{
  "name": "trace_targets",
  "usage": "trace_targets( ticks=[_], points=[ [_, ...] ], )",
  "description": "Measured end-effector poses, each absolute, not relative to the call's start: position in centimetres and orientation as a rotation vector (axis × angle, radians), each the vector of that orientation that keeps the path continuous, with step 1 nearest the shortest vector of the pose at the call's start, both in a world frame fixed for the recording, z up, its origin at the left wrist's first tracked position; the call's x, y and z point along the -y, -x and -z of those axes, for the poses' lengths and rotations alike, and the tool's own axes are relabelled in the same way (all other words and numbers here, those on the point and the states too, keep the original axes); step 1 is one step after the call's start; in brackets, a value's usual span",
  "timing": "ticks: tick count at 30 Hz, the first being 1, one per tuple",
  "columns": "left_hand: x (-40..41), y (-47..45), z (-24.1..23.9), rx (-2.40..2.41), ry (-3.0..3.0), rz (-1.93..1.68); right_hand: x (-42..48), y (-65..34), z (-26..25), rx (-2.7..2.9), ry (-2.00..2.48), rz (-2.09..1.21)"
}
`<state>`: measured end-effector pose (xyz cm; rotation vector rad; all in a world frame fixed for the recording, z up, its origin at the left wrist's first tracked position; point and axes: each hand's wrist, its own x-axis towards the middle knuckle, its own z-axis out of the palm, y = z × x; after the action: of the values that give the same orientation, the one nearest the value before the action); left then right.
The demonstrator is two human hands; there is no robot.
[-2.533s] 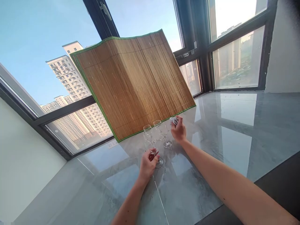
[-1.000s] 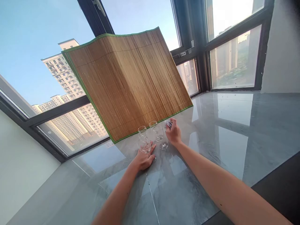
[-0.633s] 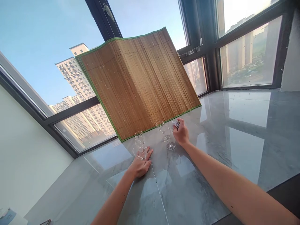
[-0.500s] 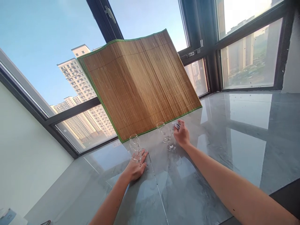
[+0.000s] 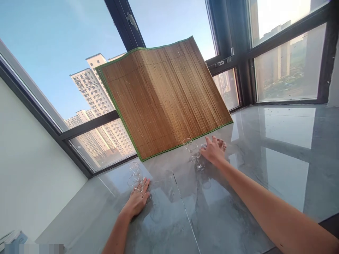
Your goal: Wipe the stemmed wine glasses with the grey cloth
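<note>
Low on the left, my left hand [image 5: 137,201] rests on the sill with its fingers round the feet of two clear stemmed glasses [image 5: 134,178], which overlap in view. To the right, my right hand [image 5: 214,151] is raised beside two more stemmed glasses [image 5: 195,153], its fingers bent and partly apart. A clear, shiny thing [image 5: 203,145] shows at its left edge, mostly hidden behind the hand; its kind I cannot make out. Behind the glasses a bamboo mat [image 5: 169,95] with green edging leans against the window.
The glossy grey stone sill [image 5: 238,197] has a dark seam [image 5: 184,208] running toward me. Dark window frames [image 5: 243,77] enclose the back and right, with tall buildings outside. A pale wall [image 5: 31,169] borders the left. A whitish object [image 5: 17,237] lies in the lower left corner.
My left hand has slid left and nearer me, and its two glasses moved with it. My right hand has turned, its fingers more spread than before. The right pair of glasses keeps its place.
</note>
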<state>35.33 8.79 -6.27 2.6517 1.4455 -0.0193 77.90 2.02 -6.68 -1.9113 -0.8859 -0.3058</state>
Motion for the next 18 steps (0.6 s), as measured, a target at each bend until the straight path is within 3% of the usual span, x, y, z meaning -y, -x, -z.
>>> trace_targets(
  ticks=[3, 8, 18],
  points=[
    [-9.0, -35.5, 6.3, -1.419, -2.66, 0.013, -1.9, -77.4, 5.2, 0.8, 1.541, 0.295],
    [-9.3, -35.3, 6.5, -1.383, -2.655, -0.028, -2.3, -75.5, 4.0, 0.604, 1.023, -0.268],
    [-8.4, -35.7, 5.8, -1.403, -2.622, -0.031, -3.5, -74.2, 7.1, 0.791, 0.997, -0.638]
  ],
)
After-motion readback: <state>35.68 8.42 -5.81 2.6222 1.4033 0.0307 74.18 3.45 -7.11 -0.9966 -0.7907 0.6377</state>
